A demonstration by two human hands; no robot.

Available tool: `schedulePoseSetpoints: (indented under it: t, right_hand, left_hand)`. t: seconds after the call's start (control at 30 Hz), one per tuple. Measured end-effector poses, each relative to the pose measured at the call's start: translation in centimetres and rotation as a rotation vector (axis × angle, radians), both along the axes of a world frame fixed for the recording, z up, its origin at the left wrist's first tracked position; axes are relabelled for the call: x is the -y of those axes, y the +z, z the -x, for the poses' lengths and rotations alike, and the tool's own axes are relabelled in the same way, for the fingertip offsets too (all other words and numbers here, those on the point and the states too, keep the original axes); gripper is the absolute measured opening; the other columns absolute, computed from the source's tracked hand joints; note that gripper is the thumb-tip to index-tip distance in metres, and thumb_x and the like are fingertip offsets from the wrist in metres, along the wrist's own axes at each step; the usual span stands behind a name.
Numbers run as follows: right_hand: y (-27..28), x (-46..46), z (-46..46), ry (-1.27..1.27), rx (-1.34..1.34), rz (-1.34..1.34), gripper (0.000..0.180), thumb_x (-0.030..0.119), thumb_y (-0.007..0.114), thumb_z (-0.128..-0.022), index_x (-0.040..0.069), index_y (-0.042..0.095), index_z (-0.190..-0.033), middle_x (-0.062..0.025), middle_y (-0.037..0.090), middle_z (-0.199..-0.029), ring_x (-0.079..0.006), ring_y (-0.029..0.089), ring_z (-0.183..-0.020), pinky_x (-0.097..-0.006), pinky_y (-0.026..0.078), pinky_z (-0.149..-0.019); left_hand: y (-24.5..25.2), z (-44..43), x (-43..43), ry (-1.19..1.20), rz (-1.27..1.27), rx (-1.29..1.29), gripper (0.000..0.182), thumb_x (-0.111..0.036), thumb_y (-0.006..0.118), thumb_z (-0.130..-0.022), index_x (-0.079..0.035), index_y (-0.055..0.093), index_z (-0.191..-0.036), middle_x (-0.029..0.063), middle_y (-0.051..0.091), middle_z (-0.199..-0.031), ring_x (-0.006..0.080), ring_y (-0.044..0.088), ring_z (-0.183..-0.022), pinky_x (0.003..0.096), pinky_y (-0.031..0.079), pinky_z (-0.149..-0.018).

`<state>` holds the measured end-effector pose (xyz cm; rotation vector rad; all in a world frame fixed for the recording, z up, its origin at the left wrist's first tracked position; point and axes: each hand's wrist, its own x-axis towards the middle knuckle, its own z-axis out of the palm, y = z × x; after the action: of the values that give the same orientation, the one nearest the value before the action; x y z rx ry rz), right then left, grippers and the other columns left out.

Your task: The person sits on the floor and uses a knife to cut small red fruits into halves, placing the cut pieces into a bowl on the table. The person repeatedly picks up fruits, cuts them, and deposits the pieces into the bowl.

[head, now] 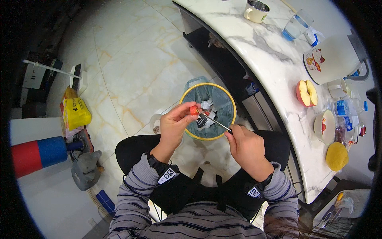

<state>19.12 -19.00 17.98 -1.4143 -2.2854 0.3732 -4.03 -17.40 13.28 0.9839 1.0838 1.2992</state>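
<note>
My left hand pinches a small red fruit between thumb and fingers above a waste bin. In my right hand is a slim metal tool, perhaps a narrow knife, its dark handle mostly covered by my fingers. The tip points left towards the fruit; whether it touches cannot be made out. Below both hands stands the bin with its yellow rim and a grey-green liner. Crumpled white wrappers and small red scraps lie inside it.
On the marble-patterned counter at right are an apple half, a bowl holding small red fruit, a yellow round fruit, a plastic bottle, a kettle, a glass and a mug. A yellow bag lies left.
</note>
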Motion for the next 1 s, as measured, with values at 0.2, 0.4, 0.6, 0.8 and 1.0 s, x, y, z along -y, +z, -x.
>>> schedulePoseSetpoints:
  t: [0.2,0.4,0.6,0.8,1.0]
  right_hand:
    - [-0.2,0.3,0.1,-0.020,0.030,-0.020,0.020,0.024,0.070,-0.088,0.007,0.059,-0.092,-0.0094,0.061,-0.071,-0.0282,0.062,-0.056,-0.0379,0.048,-0.048]
    - [-0.3,0.3,0.0,-0.039,0.031,-0.060,0.022,0.025,0.070,-0.087,0.008,0.059,-0.091,-0.0082,0.059,-0.069,-0.0264,0.062,-0.055,-0.0368,0.048,-0.046]
    - [0.3,0.5,-0.1,0.034,0.000,-0.044,0.022,0.021,0.071,-0.086,0.007,0.055,-0.089,-0.0102,0.057,-0.070,-0.0280,0.061,-0.055,-0.0373,0.048,-0.047]
    - [0.7,0.4,-0.1,0.044,0.043,-0.022,0.022,0.022,0.072,-0.086,0.006,0.058,-0.092,-0.0094,0.058,-0.068,-0.0259,0.060,-0.053,-0.0361,0.048,-0.046]
    - [0.7,0.5,-0.1,0.018,0.078,-0.085,0.024,0.025,0.074,-0.084,0.006,0.061,-0.093,-0.0069,0.057,-0.067,-0.0229,0.060,-0.052,-0.0338,0.047,-0.045]
  left_hand:
    - [-0.1,-0.1,0.0,-0.016,0.112,0.182,0.039,0.004,0.064,-0.089,0.000,0.060,-0.127,0.0177,0.065,-0.124,0.0241,0.067,-0.107,0.0312,0.056,-0.089]
    - [0.2,0.0,0.0,-0.013,0.153,0.202,0.039,0.003,0.064,-0.090,-0.001,0.059,-0.128,0.0171,0.064,-0.126,0.0242,0.066,-0.110,0.0311,0.056,-0.089]
    - [0.5,-0.1,0.2,-0.016,0.177,0.151,0.042,0.008,0.063,-0.088,0.006,0.055,-0.130,0.0161,0.066,-0.122,0.0219,0.065,-0.110,0.0326,0.052,-0.097]
    - [0.1,0.0,0.4,-0.040,0.103,0.146,0.039,0.010,0.063,-0.088,0.006,0.059,-0.127,0.0144,0.067,-0.121,0.0203,0.065,-0.109,0.0309,0.053,-0.096]
    - [0.5,-0.1,0.6,-0.015,0.184,0.094,0.040,0.008,0.064,-0.090,0.006,0.058,-0.129,0.0146,0.068,-0.117,0.0188,0.066,-0.104,0.0299,0.054,-0.093]
